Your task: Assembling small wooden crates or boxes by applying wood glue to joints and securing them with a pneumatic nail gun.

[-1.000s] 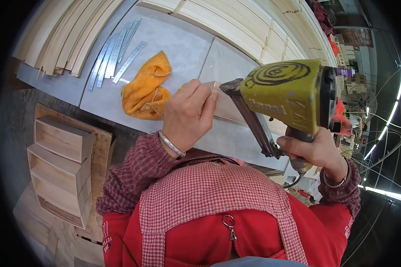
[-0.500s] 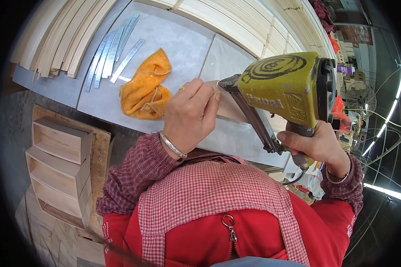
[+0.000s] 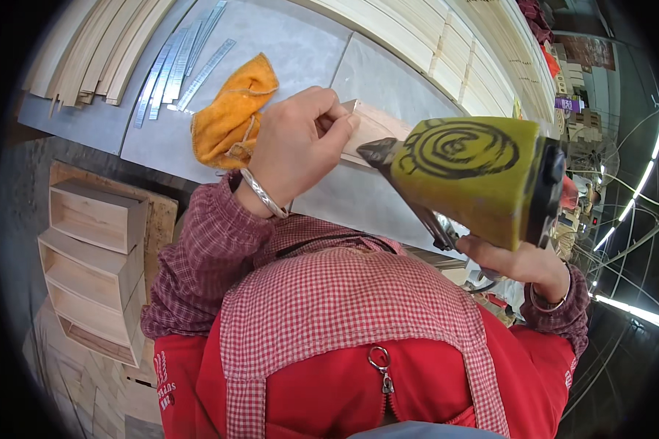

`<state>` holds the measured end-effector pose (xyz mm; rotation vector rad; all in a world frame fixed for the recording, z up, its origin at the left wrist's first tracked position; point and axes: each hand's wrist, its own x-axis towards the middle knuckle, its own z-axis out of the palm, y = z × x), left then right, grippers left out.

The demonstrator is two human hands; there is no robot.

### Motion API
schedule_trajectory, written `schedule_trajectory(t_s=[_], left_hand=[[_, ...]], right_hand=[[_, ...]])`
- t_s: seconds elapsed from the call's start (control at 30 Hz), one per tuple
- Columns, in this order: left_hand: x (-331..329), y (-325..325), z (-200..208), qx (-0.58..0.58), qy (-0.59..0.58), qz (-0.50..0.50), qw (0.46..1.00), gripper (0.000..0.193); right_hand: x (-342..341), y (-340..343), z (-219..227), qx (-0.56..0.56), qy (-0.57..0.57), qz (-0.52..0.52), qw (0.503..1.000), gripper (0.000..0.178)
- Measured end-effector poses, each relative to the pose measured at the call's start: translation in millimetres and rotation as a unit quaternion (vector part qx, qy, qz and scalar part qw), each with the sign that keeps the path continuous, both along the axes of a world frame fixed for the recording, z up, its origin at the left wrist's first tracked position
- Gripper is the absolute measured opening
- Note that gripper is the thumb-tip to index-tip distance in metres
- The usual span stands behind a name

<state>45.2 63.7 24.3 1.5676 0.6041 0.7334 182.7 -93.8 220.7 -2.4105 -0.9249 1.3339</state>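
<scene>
My right hand (image 3: 523, 265) is wrapped round the handle of a yellow-green nail gun (image 3: 465, 179), whose body hides part of the grip. Its dark nose points left, over a pale wooden piece (image 3: 381, 124) on the grey tabletop. With thumb and fingers pinched together, my left hand (image 3: 296, 150) holds the left end of that piece, a short gap from the nose. What else may lie between those fingers is hidden. An orange cloth (image 3: 234, 113) lies crumpled beside my left hand, partly behind it.
Several silvery strips of nails (image 3: 172, 69) lie past the cloth. Long wooden slats (image 3: 99, 51) are stacked at the far left, and more slats (image 3: 432, 36) line the table's back. Wooden boxes (image 3: 99, 216) stand stacked on a board at the lower left.
The nail gun's nose has pulled back from my left fingers and tilted, so more of the wooden piece shows. My left hand stays at its end. The whole view has shifted slightly.
</scene>
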Motion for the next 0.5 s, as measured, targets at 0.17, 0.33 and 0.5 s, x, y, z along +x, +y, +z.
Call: schedule_trajectory(t_s=[0.17,0.33,0.5], left_hand=[[1,1,-4,0.025,-0.012,0.008,1.0,0.02],[-1,1,-4,0.027,-0.005,0.003,1.0,0.019],[-3,2,-5,0.057,0.006,-0.021,0.998,0.011]], right_hand=[[2,-5,-11,0.072,-0.019,0.124,0.989,0.042],[-6,2,-12,0.052,-0.009,0.025,0.998,0.041],[-3,-4,-16,0.099,-0.032,0.08,0.991,0.04]])
